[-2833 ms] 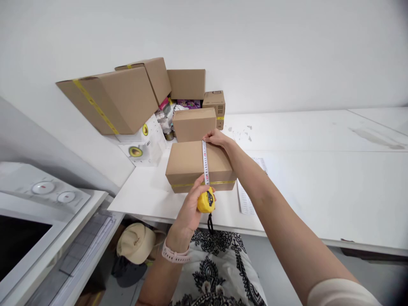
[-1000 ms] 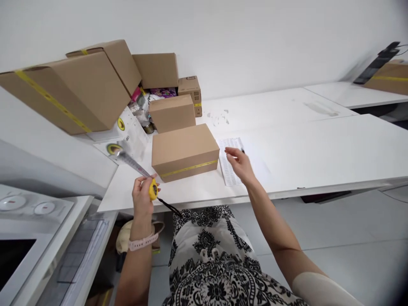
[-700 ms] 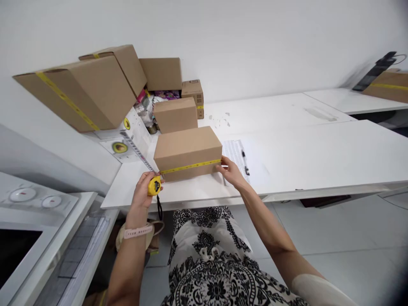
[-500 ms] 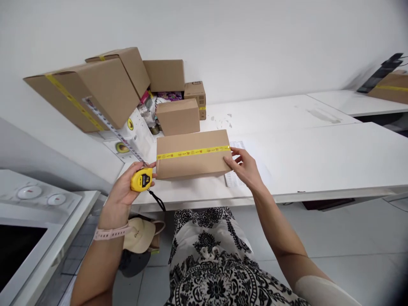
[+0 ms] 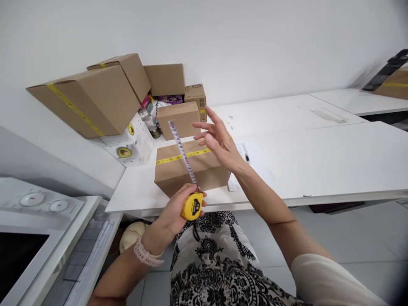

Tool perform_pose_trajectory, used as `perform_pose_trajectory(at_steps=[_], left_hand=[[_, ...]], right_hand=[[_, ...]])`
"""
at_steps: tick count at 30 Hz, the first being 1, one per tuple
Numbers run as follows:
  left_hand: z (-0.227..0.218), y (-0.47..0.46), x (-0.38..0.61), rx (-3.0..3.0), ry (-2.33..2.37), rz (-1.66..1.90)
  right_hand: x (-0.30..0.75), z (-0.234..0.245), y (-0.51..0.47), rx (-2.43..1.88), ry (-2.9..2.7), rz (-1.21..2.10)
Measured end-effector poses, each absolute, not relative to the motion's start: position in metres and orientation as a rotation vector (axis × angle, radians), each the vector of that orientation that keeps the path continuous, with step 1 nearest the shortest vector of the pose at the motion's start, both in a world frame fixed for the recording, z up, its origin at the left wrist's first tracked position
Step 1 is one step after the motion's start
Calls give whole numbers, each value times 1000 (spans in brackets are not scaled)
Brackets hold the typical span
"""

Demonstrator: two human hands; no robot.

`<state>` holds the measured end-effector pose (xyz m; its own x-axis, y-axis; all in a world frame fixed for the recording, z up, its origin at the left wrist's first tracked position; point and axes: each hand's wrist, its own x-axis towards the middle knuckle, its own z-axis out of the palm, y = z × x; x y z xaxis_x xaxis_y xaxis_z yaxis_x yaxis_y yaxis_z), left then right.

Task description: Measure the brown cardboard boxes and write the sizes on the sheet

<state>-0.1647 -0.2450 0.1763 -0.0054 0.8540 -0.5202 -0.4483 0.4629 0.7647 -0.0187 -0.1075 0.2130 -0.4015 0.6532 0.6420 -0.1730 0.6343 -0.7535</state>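
Yellow tape measure (image 5: 192,206) clasped in my left fingers (image 5: 187,190), I hold its blade (image 5: 182,153) slanted over the box (image 5: 204,175). My right fingers (image 5: 216,120) spread, released.

A pale pink wristband (image 5: 146,256) with holes is worn, also an off-white sleeve (image 5: 321,272) and white clothes (image 5: 219,267) with black flower patterns.

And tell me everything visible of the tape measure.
The tape measure has a yellow plastic-looking case with a dark label and a dangling black strap. Its pale blade, marked with figures too blurred to read, is drawn out, slanting up the picture across the taped cardboard box; whether it touches the box is unclear. The left grip holds the case.
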Motion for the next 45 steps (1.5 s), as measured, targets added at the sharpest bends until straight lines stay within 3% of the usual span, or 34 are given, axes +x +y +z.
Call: perform_pose_trajectory(at_steps=[11,22,35,45], left_hand=[[156,-221,-133,375,1168,1087],[179,-219,-140,447,1038,1263],[177,-228,-110,462,943,1313],[175,-231,-111,556,959,1327]], right_hand=[[-44,216,-52,-360,-1723,1130],[-47,176,30,-828,-1585,1463],[-49,158,43,-1026,-2056,1145],[-47,165,36,-978,-2000,1265]])
